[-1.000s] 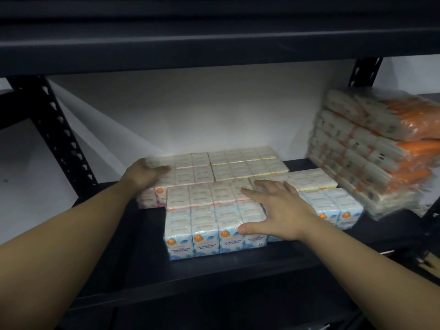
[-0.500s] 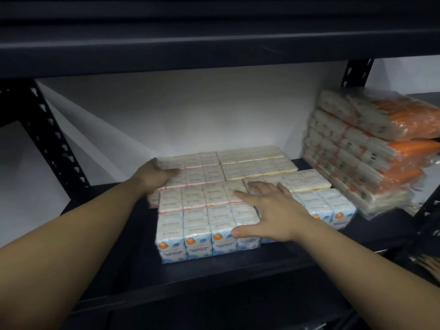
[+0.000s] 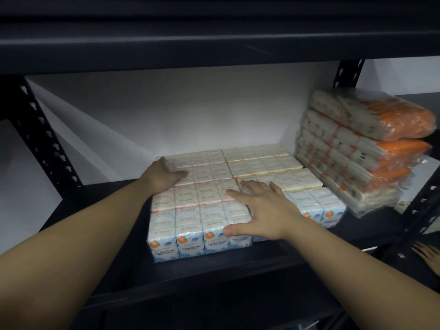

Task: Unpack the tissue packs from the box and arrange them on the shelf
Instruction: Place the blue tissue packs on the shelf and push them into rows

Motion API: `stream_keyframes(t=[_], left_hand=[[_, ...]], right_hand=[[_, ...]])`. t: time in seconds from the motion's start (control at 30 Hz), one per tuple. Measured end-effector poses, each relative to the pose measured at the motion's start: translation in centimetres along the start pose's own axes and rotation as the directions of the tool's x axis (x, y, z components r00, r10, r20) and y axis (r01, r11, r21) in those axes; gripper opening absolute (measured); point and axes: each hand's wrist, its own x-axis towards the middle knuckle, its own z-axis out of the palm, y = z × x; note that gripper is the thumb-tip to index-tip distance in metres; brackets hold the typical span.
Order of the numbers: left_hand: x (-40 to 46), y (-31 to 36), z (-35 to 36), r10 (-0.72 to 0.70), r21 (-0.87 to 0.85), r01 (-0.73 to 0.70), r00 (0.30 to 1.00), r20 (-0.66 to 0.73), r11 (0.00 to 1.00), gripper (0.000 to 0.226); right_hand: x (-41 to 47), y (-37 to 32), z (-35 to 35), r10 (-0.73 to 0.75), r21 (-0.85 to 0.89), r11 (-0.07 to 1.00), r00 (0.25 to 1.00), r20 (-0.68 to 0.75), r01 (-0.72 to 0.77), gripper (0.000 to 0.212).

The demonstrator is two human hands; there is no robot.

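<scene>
Black shelf upright (image 3: 45, 141) at far left. Left hand (image 3: 164, 173) lies on the back-left corner of the tissue packs (image 3: 202, 210), fingers loosely curved over the top, thumb side against the edge; not gripping anything. Packs sit flat in rows on the dark shelf (image 3: 114, 265), blue-fronted ones at the front edge. Right hand (image 3: 259, 210) flat on top of the packs, fingers spread wide, thumb at the front edge. Orange-wrapped stack (image 3: 362, 148) just beside them, far right.
</scene>
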Motion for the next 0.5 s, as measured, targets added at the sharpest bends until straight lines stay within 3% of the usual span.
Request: stream_keyframes(t=[0.07, 0.37, 0.43, 0.5], left_hand=[[-0.2, 0.3, 0.2, -0.006, -0.018, 0.005, 1.000, -0.017, 1.000, 0.026], [-1.1, 1.3, 0.2, 0.024, -0.053, -0.026, 0.999, -0.037, 0.998, 0.028], [-1.1, 1.2, 0.2, 0.027, -0.060, -0.030, 0.999, -0.045, 0.998, 0.035], [-1.2, 1.1, 0.0, 0.029, -0.032, -0.030, 0.999, -0.026, 0.999, 0.058]], right_hand=[[0.0, -0.1, 0.0, -0.002, -0.003, 1.000, 1.000, 0.001, 0.002, 0.116], [0.1, -0.2, 0.0, 0.001, -0.012, 1.000, 1.000, -0.001, -0.001, 0.117], [0.0, -0.1, 0.0, 0.002, -0.010, 1.000, 1.000, -0.006, -0.002, 0.118], [0.1, -0.1, 0.1, -0.001, -0.013, 1.000, 1.000, -0.014, 0.001, 0.118]])
